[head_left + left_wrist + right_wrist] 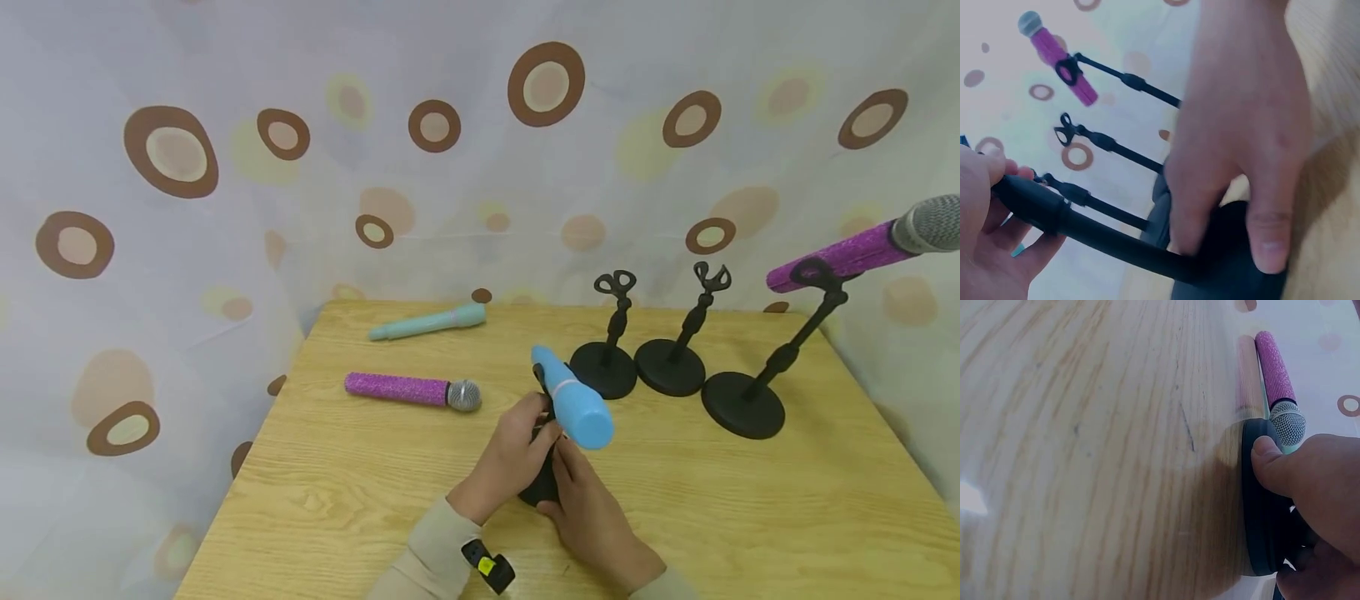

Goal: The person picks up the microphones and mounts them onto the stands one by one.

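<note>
A light blue microphone (581, 412) sits tilted at the top of a black desk stand (1129, 247), its thick end toward me. My left hand (506, 462) grips the stand's upper part just under the microphone; its fingers and thumb wrap the pole in the left wrist view. Lower down, my right hand (592, 517) holds the round base (1257, 506), with the thumb pressed on its edge in the right wrist view. Much of the pole is hidden behind my hands in the head view.
Left of the hands lie a purple glitter microphone (397, 390) and a pale teal one (427, 323). On the right stand two black stands (603, 371) (671, 367) with bare clips, and a third stand (742, 406) holding another purple microphone (840, 254). A patterned curtain (465, 192) hangs behind.
</note>
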A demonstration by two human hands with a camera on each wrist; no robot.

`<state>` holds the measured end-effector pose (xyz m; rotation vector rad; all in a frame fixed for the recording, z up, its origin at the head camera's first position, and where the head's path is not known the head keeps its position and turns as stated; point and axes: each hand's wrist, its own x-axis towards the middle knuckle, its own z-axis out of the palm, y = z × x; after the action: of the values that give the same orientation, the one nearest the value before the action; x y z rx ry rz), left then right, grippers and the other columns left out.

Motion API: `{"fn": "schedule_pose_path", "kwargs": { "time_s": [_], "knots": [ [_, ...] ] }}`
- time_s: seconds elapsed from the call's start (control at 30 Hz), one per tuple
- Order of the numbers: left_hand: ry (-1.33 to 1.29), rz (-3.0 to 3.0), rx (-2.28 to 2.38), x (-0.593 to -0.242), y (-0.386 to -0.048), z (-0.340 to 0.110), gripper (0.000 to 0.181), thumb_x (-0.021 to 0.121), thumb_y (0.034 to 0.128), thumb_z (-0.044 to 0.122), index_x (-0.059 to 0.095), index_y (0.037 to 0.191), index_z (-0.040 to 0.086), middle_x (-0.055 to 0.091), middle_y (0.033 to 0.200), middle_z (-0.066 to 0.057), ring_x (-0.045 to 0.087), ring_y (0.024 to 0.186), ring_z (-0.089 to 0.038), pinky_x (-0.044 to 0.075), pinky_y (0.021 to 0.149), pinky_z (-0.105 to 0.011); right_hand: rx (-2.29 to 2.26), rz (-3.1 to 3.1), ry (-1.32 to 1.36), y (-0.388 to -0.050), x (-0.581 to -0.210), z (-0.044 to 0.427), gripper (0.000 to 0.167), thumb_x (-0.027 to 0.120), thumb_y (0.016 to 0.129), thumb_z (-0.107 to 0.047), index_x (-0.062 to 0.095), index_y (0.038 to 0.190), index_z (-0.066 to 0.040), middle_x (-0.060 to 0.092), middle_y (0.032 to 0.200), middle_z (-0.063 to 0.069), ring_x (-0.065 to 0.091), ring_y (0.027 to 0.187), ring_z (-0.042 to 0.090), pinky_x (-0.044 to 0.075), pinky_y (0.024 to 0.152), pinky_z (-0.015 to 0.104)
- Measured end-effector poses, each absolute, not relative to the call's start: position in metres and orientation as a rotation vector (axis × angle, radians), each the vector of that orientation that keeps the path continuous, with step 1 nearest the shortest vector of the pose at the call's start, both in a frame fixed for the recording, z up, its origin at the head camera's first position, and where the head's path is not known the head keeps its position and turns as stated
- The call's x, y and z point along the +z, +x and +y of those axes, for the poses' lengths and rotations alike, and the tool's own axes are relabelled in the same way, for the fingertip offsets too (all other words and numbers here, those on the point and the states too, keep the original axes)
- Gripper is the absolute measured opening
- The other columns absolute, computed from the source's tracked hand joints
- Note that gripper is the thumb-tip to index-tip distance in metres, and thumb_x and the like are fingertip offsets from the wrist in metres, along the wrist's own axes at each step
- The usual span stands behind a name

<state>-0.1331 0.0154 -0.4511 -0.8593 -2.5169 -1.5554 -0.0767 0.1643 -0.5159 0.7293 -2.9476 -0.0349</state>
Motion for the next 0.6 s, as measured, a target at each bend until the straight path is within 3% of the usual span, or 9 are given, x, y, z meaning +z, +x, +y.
{"fn": "schedule_pose_path", "kwargs": {
  "time_s": [0.13, 0.27, 0.6],
  "knots": [
    [-0.848, -2.492, -1.696, -0.440, -0.134, 0.018, 0.014, 0.047, 0.1054, 0.017, 0.056, 0.111, 0.008, 0.060, 0.092, -0.005, 0.057, 0.083, -0.009, 0.051, 0.075, -0.020, -0.081, -2.934, 0.753, -0.078, -0.513, 0.165, 0.076, 0.063, 0.094, -0.044, 0.045, 0.140, 0.014, 0.042, 0.150, 0.028, 0.037, 0.144, 0.036, 0.031, 0.119, 0.045],
    [-0.858, -2.469, -1.762, -0.430, -0.136, 0.020, 0.016, 0.044, 0.1066, 0.018, 0.055, 0.112, 0.008, 0.061, 0.091, -0.005, 0.052, 0.075, -0.009, 0.044, 0.067, -0.019, -0.035, -2.944, 0.735, -0.076, -0.511, 0.164, 0.075, 0.064, 0.093, -0.042, 0.045, 0.139, 0.014, 0.043, 0.149, 0.028, 0.039, 0.143, 0.037, 0.036, 0.116, 0.044],
    [-0.852, -2.438, -1.885, -0.410, -0.139, 0.024, 0.018, 0.044, 0.1068, 0.019, 0.056, 0.117, 0.010, 0.069, 0.101, -0.007, 0.064, 0.094, -0.013, 0.051, 0.086, -0.022, 0.327, -3.003, 0.658, -0.078, -0.512, 0.167, 0.074, 0.069, 0.092, -0.033, 0.042, 0.142, 0.014, 0.037, 0.152, 0.029, 0.038, 0.143, 0.040, 0.043, 0.110, 0.046]
  ]
}}
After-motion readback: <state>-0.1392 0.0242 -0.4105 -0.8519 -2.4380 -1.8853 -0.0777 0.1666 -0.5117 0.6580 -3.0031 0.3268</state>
